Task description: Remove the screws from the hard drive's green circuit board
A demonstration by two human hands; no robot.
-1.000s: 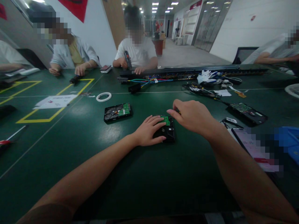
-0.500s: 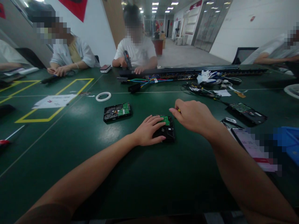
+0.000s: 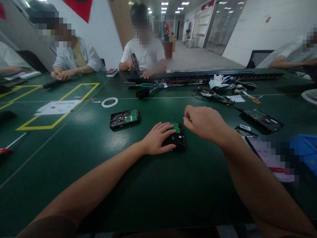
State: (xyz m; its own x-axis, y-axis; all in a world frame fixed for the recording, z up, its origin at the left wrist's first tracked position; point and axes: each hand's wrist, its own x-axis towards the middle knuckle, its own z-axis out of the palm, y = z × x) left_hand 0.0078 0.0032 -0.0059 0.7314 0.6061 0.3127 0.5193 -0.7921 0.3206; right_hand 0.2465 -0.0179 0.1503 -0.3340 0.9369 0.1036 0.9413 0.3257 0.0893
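Hands at black metal hard drive with green circuit board (image 3: pixel 178 139): left hand (image 3: pixel 157 138) spread flat, pinning it to dark green table (image 3: pixel 148 191); right hand (image 3: pixel 205 124) pinched round small yellow-handled tool (image 3: pixel 189 117) at its far edge.

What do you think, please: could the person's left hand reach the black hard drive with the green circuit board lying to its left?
Probably yes. The left hand rests on the nearer black hard drive, and only bare dark green tabletop lies between it and the other drive.

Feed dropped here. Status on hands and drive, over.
Left hand flat on drive. Right hand pinching small yellow tool, mostly hidden, over its green board. Second drive apart, left. Nothing in the way.
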